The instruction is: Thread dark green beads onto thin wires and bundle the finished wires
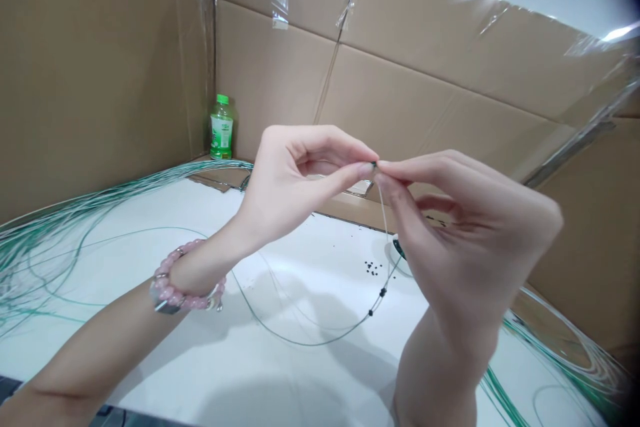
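Observation:
Both hands are raised over a white table point(200, 360) and meet fingertip to fingertip. My left hand point(295, 180) pinches a tiny black bead point(373, 164) between thumb and forefinger. My right hand point(465, 227) pinches the end of a thin clear-green cord point(385, 227) right against that bead. The cord hangs down from the pinch, carries two black beads point(377, 302) lower on it, and loops across the table. A pink bead bracelet point(183, 280) sits on my left wrist.
Several loose black beads point(371, 267) lie on the table behind the hands. Bundles of green cord point(45, 240) spread along the left and lower right point(505, 393). A green drink bottle point(221, 128) stands in the far corner. Cardboard walls point(100, 67) enclose the table.

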Motion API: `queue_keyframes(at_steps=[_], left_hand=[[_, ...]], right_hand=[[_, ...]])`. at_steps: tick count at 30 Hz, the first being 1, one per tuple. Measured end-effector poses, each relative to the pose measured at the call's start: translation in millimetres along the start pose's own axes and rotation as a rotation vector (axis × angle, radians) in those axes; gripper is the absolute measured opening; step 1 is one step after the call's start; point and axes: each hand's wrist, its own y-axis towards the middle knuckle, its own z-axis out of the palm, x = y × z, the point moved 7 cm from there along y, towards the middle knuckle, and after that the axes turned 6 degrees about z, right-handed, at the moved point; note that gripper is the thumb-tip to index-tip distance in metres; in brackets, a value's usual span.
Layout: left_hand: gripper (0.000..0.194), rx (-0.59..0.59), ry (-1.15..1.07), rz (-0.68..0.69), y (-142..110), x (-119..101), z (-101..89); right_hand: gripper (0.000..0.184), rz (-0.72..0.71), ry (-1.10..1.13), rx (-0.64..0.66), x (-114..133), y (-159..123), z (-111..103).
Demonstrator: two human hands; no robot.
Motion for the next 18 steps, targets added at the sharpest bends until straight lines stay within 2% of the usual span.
queue_keyframes(at_steps=[5, 10, 13, 18], left_hand=[[0.006, -0.009, 0.063, 0.03, 1, 2, -4.1], [0.004, 0.01, 0.135, 0.087, 4, 2, -3.7], [0.007, 0.023, 0.169, 0.083, 4, 4, -2.8], [0.007, 0.009, 0.249, 0.153, 1, -1, -1.8]], right_hand=[[0.018, 0.088, 0.169, -0.04, -15, 0, 5], [0.019, 0.096, 0.275, -0.105, -20, 0, 5], [0.02, 0.094, 0.268, -0.108, -19, 1, 5], [0.01, 0.122, 0.171, -0.059, -21, 1, 10]])
